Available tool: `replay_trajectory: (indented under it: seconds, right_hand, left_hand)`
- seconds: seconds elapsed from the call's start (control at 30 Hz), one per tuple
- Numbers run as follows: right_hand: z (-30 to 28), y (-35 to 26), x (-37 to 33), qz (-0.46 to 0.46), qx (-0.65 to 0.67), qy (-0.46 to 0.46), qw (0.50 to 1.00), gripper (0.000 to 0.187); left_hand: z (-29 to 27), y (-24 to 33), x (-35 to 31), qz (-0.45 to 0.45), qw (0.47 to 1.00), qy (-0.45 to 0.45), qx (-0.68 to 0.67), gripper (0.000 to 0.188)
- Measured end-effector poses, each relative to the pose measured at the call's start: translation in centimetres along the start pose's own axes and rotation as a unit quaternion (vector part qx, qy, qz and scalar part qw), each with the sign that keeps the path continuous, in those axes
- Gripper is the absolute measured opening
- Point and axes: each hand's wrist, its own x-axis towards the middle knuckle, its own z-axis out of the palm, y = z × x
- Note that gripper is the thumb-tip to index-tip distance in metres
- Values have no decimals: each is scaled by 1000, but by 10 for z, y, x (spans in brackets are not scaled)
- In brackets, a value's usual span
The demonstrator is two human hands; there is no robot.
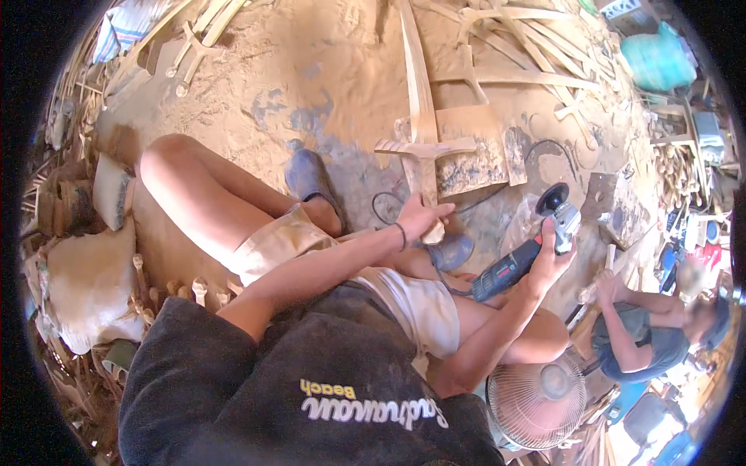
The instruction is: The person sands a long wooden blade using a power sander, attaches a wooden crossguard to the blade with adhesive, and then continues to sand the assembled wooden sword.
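My left hand (422, 218) is closed round the grip of a carved wooden sword (420, 85), just above its pommel. The sword's blade points away from me, and its curved crossguard lies over a worn wooden block (470, 163). Off to the right, my right hand (553, 252) grips a blue angle grinder (505, 268) by its grey head end. A round black disc (552, 199) on the grinder faces up and away from the sword. Whether the disc is spinning, I cannot tell.
More wooden swords (536, 54) lie on the dusty ground at the far right, others (203, 50) at far left. A dark cord (478, 203) runs behind my left hand. A fan (536, 404) stands by my right elbow. Another person (645, 334) works at the right.
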Motion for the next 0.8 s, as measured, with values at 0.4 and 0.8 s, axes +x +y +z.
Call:
replay_trajectory:
  seconds: [0.4,0.8]
  right_hand:
    - [-11,6,4,14,40,19,999,71]
    - [-4,-6,8,-14,83,34,996,37]
  left_hand:
    - [-126,-9,-45,333,871,229,279,44]
    - [-206,71,-9,234,829,93,500,44]
